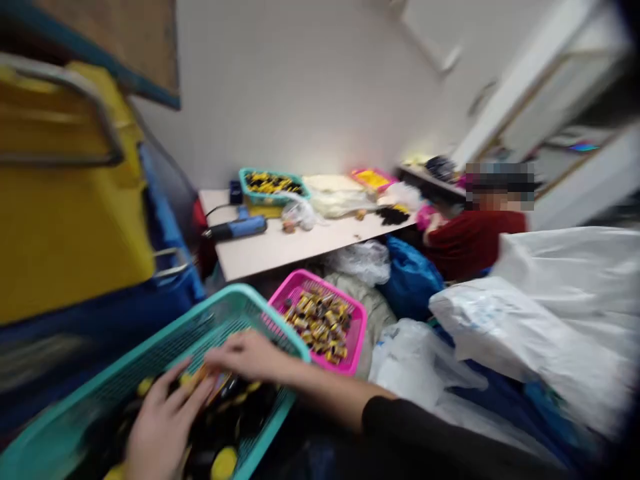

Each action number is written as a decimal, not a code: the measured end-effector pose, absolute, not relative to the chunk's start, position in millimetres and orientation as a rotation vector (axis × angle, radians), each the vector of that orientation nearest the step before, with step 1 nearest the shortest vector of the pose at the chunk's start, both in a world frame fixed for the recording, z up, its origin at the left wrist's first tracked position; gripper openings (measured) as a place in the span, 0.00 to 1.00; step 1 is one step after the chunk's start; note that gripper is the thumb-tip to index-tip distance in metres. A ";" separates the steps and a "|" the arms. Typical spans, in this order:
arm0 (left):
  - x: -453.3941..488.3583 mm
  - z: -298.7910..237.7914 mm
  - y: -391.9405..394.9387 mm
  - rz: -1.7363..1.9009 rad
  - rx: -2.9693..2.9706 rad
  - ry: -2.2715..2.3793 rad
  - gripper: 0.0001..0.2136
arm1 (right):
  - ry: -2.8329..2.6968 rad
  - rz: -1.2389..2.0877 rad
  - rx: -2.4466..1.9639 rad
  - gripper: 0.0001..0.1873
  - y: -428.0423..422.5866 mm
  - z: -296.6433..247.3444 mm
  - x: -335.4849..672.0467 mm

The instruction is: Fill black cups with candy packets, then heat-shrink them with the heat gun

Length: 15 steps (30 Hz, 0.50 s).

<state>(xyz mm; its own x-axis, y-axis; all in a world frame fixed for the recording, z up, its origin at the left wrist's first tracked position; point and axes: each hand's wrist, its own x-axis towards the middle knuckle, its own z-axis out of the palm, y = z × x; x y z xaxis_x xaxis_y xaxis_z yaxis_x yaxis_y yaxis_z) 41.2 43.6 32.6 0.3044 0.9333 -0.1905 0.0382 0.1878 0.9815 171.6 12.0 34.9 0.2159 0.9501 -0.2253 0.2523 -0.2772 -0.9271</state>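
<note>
Both my hands reach into a teal plastic basket at the lower left, which holds several small black and yellow parts. My left hand lies over the parts with its fingers stretched out and spread. My right hand comes in over the basket's right rim, fingers curled down onto a small yellow and orange piece between the two hands. Motion blur hides whether that hand grips the piece.
A pink basket of small yellow and black parts sits just beyond the teal one. A pale table behind carries another teal basket, a blue tool and bags. White sacks fill the right. A seated person in red is at the table's far end. Yellow crates stand left.
</note>
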 end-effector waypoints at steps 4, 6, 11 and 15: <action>1.3 22.6 41.2 0.886 1.071 1.172 0.22 | -1.076 0.948 -1.606 0.24 5.8 50.6 190.2; -8.8 17.4 44.5 0.941 1.082 1.223 0.16 | -1.151 0.878 -1.726 0.21 4.4 51.7 202.6; -25.0 10.2 42.9 0.934 1.037 1.243 0.16 | -2.060 0.792 -1.946 0.17 -1.1 35.7 199.2; -30.5 4.0 34.1 0.835 1.009 1.176 0.17 | -2.527 0.796 -2.095 0.27 14.3 17.4 182.1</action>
<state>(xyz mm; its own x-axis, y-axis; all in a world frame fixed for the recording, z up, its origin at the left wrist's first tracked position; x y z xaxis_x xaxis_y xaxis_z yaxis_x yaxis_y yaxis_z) -30.5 34.1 4.0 0.2025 0.9210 -0.3327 -0.0108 0.3418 0.9397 182.1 14.3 17.4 -0.2133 0.8601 -0.4634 0.9704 0.1317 -0.2023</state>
